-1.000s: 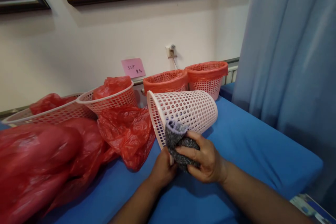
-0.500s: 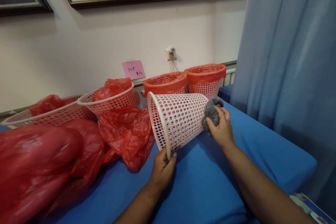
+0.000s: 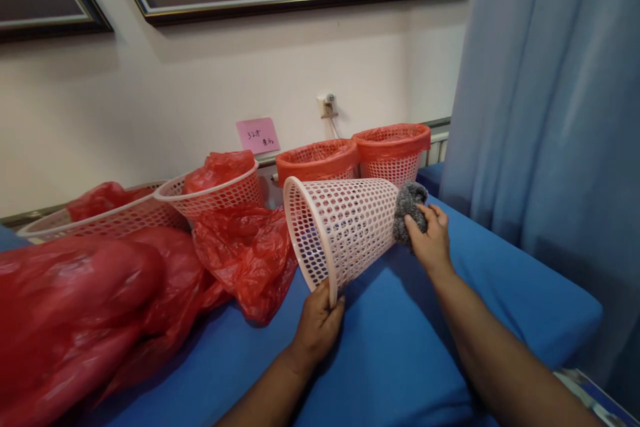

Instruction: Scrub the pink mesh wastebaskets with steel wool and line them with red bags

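A pale pink perforated plastic basket (image 3: 345, 227) lies on its side on the blue table (image 3: 500, 273), its open mouth facing left. My left hand (image 3: 320, 323) grips the lower rim of the basket. My right hand (image 3: 429, 237) presses a grey cloth (image 3: 407, 203) against the basket's bottom end at the right, fingers closed around the cloth.
Two upright baskets lined with red bags (image 3: 393, 147) stand at the back by the wall. More baskets (image 3: 215, 190) and loose red plastic bags (image 3: 100, 300) fill the left side. A blue curtain (image 3: 550, 113) hangs at the right. A pink note (image 3: 257, 135) is stuck on the wall.
My right hand carried the grey cloth from the basket's near rim to its bottom end. My left hand stayed on the rim. The basket tilted slightly.
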The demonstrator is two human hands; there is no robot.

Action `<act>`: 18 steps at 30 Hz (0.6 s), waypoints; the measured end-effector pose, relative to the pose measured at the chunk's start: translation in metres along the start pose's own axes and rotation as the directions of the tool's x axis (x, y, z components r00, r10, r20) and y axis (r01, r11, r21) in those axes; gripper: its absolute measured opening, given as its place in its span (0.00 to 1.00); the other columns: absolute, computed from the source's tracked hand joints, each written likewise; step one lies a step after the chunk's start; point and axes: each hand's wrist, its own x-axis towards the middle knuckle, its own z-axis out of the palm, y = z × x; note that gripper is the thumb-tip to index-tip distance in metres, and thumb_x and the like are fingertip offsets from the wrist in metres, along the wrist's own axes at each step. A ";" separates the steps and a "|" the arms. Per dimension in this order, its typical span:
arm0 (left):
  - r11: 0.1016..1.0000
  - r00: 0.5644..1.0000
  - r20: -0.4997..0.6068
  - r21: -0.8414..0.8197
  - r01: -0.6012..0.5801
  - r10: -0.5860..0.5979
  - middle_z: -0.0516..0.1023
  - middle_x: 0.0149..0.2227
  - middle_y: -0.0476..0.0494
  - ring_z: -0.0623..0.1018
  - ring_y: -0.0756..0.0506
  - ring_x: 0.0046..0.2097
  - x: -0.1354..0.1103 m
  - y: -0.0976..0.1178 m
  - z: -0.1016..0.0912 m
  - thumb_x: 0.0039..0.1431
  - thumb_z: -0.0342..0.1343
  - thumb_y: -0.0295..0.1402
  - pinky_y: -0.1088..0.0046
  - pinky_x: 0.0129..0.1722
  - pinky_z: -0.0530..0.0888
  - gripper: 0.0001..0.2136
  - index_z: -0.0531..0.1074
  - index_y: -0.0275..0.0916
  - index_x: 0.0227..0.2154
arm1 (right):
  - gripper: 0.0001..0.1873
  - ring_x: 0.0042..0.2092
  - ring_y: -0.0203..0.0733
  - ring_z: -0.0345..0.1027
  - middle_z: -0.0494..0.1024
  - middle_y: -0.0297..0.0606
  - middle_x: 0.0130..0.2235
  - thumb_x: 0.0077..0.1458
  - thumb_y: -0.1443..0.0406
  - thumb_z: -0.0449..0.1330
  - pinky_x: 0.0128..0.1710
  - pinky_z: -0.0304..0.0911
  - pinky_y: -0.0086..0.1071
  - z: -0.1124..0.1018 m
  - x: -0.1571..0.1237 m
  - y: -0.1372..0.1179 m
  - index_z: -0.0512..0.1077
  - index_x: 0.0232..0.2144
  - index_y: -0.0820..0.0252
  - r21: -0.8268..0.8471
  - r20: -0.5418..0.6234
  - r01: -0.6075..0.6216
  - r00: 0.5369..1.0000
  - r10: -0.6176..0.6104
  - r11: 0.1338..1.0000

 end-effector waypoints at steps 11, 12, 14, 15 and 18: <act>1.000 0.998 -0.058 -0.010 -0.002 0.002 0.82 0.52 0.39 0.80 0.37 0.54 0.002 -0.016 -0.004 0.62 0.52 0.28 0.53 0.61 0.71 0.19 0.77 0.38 0.54 | 0.34 0.70 0.57 0.52 0.49 0.48 0.71 0.57 0.66 0.58 0.66 0.59 0.54 0.005 -0.039 -0.040 0.61 0.66 0.52 0.084 0.259 0.365 0.890 -0.374 0.927; 1.000 0.999 -0.051 -0.025 -0.008 0.007 0.82 0.51 0.40 0.80 0.38 0.52 0.002 -0.015 -0.005 0.62 0.52 0.28 0.54 0.60 0.73 0.18 0.77 0.38 0.53 | 0.35 0.70 0.57 0.53 0.48 0.46 0.71 0.56 0.68 0.59 0.66 0.61 0.53 0.002 -0.045 -0.052 0.62 0.66 0.51 0.148 0.293 0.472 0.818 -0.494 0.869; 0.996 1.000 -0.016 -0.091 -0.010 0.008 0.83 0.48 0.41 0.81 0.39 0.47 0.002 -0.014 -0.006 0.62 0.53 0.29 0.58 0.56 0.76 0.16 0.78 0.39 0.51 | 0.36 0.68 0.55 0.57 0.45 0.44 0.72 0.54 0.69 0.59 0.62 0.66 0.49 -0.003 -0.058 -0.076 0.63 0.65 0.48 0.290 0.353 0.621 0.638 -0.684 0.729; 0.992 1.000 0.003 -0.126 -0.005 0.005 0.84 0.47 0.42 0.82 0.39 0.46 0.003 -0.013 -0.007 0.62 0.54 0.29 0.59 0.54 0.77 0.16 0.78 0.39 0.50 | 0.36 0.67 0.54 0.60 0.45 0.43 0.72 0.53 0.70 0.60 0.60 0.69 0.47 -0.004 -0.062 -0.085 0.64 0.64 0.47 0.341 0.365 0.657 0.566 -0.739 0.672; 0.990 1.000 0.010 -0.144 0.009 -0.008 0.84 0.48 0.42 0.81 0.39 0.49 0.005 -0.012 -0.009 0.62 0.52 0.27 0.59 0.55 0.76 0.17 0.78 0.39 0.51 | 0.33 0.65 0.53 0.62 0.50 0.44 0.70 0.52 0.70 0.60 0.60 0.69 0.46 0.001 -0.054 -0.090 0.68 0.61 0.49 0.310 0.340 0.675 0.578 -0.742 0.669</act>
